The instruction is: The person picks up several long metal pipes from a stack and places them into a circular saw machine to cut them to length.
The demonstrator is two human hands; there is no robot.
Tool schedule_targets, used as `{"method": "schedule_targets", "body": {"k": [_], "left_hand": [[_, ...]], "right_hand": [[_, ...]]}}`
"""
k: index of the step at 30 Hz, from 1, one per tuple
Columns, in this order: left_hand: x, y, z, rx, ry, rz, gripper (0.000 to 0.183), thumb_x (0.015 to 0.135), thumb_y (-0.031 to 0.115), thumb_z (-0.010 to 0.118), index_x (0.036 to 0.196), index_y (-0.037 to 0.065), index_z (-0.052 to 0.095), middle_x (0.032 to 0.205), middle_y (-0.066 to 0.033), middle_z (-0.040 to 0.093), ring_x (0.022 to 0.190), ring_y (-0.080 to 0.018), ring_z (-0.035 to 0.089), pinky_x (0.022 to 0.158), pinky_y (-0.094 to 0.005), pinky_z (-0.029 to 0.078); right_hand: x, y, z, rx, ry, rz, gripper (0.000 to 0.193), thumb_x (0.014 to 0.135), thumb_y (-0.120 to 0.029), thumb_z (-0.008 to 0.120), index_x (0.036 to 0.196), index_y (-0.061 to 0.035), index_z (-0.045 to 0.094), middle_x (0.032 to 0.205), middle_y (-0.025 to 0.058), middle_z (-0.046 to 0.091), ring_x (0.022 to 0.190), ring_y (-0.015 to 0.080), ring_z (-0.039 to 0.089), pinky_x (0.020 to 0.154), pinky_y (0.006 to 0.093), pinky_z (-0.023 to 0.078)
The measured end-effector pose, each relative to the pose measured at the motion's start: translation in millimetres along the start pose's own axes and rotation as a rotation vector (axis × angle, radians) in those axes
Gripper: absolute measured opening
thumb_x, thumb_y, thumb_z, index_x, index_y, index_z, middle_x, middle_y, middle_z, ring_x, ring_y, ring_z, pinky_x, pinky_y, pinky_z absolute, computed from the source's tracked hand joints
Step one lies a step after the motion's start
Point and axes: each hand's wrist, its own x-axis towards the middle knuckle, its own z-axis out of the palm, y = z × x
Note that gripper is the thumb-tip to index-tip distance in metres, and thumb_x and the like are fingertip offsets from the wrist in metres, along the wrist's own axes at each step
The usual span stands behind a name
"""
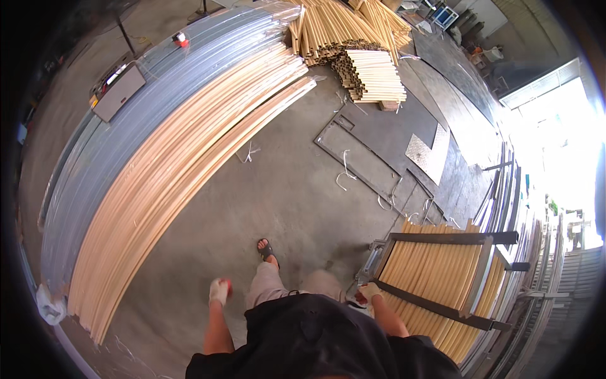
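Observation:
My left hand [219, 291], in a white glove with red on its palm side, hangs over the bare floor beside my left leg. Its fingers are too blurred to tell whether anything is in them. My right hand [368, 292], gloved in the same white and red, is by the near left corner of a dark metal rack [416, 295]. Its fingers look curled, around something I cannot make out. Many thin gold-coloured tubes [435, 262] lie side by side in that rack.
Long copper-coloured and grey-blue lengths [189, 126] lie in a wide stack at left, with a box [118, 91] on top. Stacked gold tubes [375, 76] stand ahead. A flat metal frame [360, 167] and white strap scraps [344, 170] lie on the floor [252, 196].

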Motion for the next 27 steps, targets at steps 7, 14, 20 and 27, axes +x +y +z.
{"method": "schedule_targets", "body": {"k": [7,14,20,27], "left_hand": [[101,327,24,-0.199,-0.142,0.104,0.013,0.095,0.018,0.063,0.101,0.008,0.068,0.074,-0.0025,0.067,0.047,-0.01,0.055,0.042,-0.0256,0.043],[151,324,40,-0.065,-0.048,-0.154,0.015,0.091,0.012,0.062,0.1,0.001,0.068,0.071,-0.0099,0.067,0.047,-0.018,0.057,0.043,-0.0314,0.044],[163,307,42,-0.024,-0.161,-0.439,0.019,0.088,0.009,0.063,0.101,-0.004,0.066,0.076,-0.0158,0.067,0.057,-0.0247,0.067,0.047,-0.0372,0.05],[300,416,84,-0.167,-0.042,-0.544,0.02,0.088,0.014,0.063,0.101,-0.001,0.064,0.075,-0.0141,0.067,0.055,-0.0249,0.065,0.047,-0.0351,0.048]], "right_hand": [[-7,-179,13,-0.585,-0.221,-0.268,0.026,0.084,-0.031,0.068,0.092,-0.0063,0.073,0.08,0.0123,0.074,0.073,0.0258,0.073,0.064,0.0387,0.058],[98,-438,21,-0.359,-0.163,-0.273,0.024,0.085,-0.015,0.067,0.108,-0.0072,0.072,0.082,0.0064,0.074,0.066,0.0194,0.071,0.054,0.0322,0.056],[32,-704,-2,-0.192,-0.05,-0.237,0.024,0.091,-0.02,0.06,0.106,-0.0026,0.066,0.081,0.0119,0.073,0.061,0.0228,0.071,0.052,0.0345,0.059],[86,-878,1,-0.073,-0.169,-0.26,0.028,0.093,-0.018,0.059,0.116,-0.002,0.064,0.093,0.0145,0.072,0.07,0.0236,0.072,0.054,0.0351,0.059]]}}
